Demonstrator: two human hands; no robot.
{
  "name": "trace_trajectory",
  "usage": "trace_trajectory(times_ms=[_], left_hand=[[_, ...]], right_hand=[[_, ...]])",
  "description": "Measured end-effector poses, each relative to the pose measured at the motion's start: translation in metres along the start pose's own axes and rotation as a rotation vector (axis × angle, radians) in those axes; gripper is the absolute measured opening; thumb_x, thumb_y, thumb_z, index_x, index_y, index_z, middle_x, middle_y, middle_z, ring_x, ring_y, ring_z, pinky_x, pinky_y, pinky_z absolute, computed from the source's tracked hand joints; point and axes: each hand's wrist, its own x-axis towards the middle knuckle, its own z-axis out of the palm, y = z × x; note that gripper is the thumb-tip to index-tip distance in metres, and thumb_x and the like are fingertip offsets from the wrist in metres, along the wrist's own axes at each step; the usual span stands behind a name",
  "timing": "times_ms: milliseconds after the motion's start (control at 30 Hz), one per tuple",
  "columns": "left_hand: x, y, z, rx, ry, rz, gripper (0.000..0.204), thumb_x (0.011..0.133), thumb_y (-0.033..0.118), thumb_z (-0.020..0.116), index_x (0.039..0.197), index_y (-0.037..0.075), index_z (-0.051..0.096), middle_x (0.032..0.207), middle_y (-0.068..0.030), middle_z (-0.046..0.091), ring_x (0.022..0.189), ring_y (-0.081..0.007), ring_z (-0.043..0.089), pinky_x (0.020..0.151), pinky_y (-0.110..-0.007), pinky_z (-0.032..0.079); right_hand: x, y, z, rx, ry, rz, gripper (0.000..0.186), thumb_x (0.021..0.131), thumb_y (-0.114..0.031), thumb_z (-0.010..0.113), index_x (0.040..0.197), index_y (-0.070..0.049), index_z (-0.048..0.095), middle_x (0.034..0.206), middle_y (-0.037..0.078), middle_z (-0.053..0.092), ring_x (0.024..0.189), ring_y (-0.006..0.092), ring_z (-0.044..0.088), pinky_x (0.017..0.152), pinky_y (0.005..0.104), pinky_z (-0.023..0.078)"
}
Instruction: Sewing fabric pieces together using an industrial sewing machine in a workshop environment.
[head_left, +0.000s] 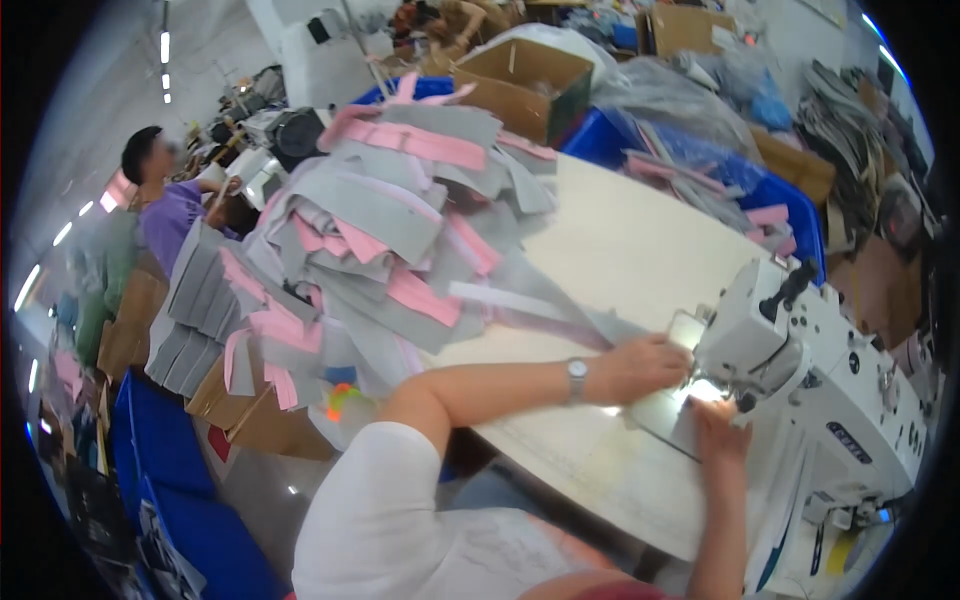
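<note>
A white sewing machine (790, 330) stands at the right, its lamp lighting the needle area. Under its head lies a grey fabric piece (655, 412), flat on the pale table. My left hand (638, 368), with a watch at the wrist, is curled at the far left side of the needle area, its fingers closed on the fabric. Nearer to me, my right hand (722, 432) pinches the same piece close to the needle; its fingertips are partly blurred by glare. Left of the machine, a large heap of grey and pink fabric pieces (380, 215) covers the table, one strip trailing toward my left hand.
Behind the table are a blue bin (805, 215) of fabric pieces and an open cardboard box (525, 85). Stacked grey pieces (190, 310) and blue bins (165, 440) stand at the left. A person in a purple shirt (168, 222) works at another machine beyond the heap.
</note>
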Motion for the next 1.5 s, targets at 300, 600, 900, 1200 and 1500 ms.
trace_trajectory(times_ms=[300, 600, 900, 1200, 1500], left_hand=[[-0.01, -0.008, -0.07, 0.234, -0.256, -0.381, 0.043, 0.079, 0.024, 0.067, 0.119, 0.011, 0.058, 0.118, -0.01, 0.059, 0.114, -0.026, 0.055, 0.096, -0.043, 0.042], [-0.015, -0.035, -0.129, 0.333, -0.712, -0.766, 0.061, 0.073, 0.042, 0.07, 0.128, 0.018, 0.056, 0.116, -0.0129, 0.062, 0.106, -0.0307, 0.061, 0.085, -0.039, 0.049], [-0.014, 0.037, -0.115, -0.31, -1.075, -0.902, 0.077, 0.078, 0.031, 0.065, 0.144, 0.008, 0.033, 0.104, -0.0231, 0.059, 0.078, -0.0282, 0.067, 0.051, -0.037, 0.057], [-0.01, 0.061, -0.133, -0.38, -0.893, -1.023, 0.071, 0.088, 0.047, 0.051, 0.144, 0.008, 0.035, 0.096, -0.0219, 0.065, 0.056, -0.0192, 0.065, 0.044, -0.029, 0.054], [-0.023, 0.015, -0.083, -0.154, -0.379, -0.446, 0.021, 0.089, 0.022, 0.061, 0.102, 0.01, 0.071, 0.109, -0.0055, 0.068, 0.095, -0.0223, 0.064, 0.083, -0.033, 0.05]], right_hand=[[0.031, -0.03, -0.084, 0.174, -0.542, 0.199, 0.035, 0.072, -0.017, 0.075, 0.106, -0.016, 0.071, 0.101, 0.016, 0.065, 0.089, 0.0319, 0.063, 0.084, 0.0418, 0.049], [0.02, -0.012, -0.104, 0.029, -0.505, -0.13, 0.03, 0.07, -0.017, 0.074, 0.099, -0.012, 0.071, 0.106, 0.017, 0.065, 0.092, 0.0315, 0.064, 0.082, 0.0418, 0.05], [-0.013, -0.013, -0.111, -0.223, -0.642, -0.124, 0.031, 0.075, -0.015, 0.069, 0.106, -0.015, 0.068, 0.11, 0.01, 0.064, 0.105, 0.0275, 0.06, 0.098, 0.048, 0.041], [-0.023, -0.084, -0.049, 0.129, -0.099, -0.341, 0.041, 0.078, -0.014, 0.069, 0.116, -0.007, 0.058, 0.122, 0.013, 0.058, 0.115, 0.0276, 0.056, 0.1, 0.0453, 0.04], [-0.008, -0.101, -0.027, 0.154, -0.146, -0.402, 0.053, 0.076, -0.024, 0.07, 0.124, -0.008, 0.054, 0.123, 0.013, 0.054, 0.115, 0.0273, 0.053, 0.092, 0.0446, 0.045]])
